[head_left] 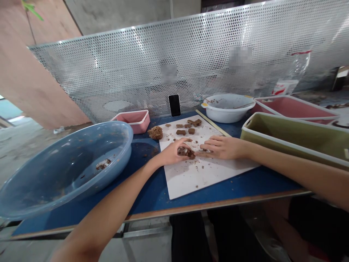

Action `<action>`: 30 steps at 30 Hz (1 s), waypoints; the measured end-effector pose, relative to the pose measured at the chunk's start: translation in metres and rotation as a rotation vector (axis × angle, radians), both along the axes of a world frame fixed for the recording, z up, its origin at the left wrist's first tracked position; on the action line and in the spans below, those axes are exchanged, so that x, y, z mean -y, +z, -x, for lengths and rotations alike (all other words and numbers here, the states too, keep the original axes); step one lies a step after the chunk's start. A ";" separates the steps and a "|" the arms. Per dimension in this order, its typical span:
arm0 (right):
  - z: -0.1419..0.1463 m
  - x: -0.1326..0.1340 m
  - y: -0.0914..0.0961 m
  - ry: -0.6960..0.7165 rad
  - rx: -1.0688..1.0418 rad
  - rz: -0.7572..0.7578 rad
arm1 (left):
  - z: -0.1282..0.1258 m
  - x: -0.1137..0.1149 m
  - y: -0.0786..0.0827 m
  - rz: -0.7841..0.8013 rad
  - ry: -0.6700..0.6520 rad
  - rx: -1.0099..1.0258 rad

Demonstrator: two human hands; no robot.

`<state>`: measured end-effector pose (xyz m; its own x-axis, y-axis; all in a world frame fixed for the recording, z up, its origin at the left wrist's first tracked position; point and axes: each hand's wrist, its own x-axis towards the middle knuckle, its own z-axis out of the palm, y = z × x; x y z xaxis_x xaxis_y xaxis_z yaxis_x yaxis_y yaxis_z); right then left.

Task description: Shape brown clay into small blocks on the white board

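Observation:
My left hand (173,152) rests on the white board (201,174) with its fingers curled round a small brown clay piece (185,151). My right hand (220,147) lies just to the right of it, fingers stretched toward the piece and touching the board. Several shaped brown clay pieces (188,128) lie at the far end of the board. A rough brown clay lump (155,133) sits at the board's far left corner.
A large blue basin (54,174) sits at the left on the blue table (147,196). Behind are a small pink tray (133,120), a phone (174,105), a white bowl (227,107), a green bin (294,136), a pink bin (294,107) and a perforated metal screen (191,58).

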<state>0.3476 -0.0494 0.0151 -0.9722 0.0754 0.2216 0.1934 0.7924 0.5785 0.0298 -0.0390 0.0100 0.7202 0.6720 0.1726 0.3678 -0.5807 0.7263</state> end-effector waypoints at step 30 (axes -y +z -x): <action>0.054 0.022 0.005 -0.475 -0.591 0.695 | 0.011 -0.016 -0.006 -0.249 0.372 0.106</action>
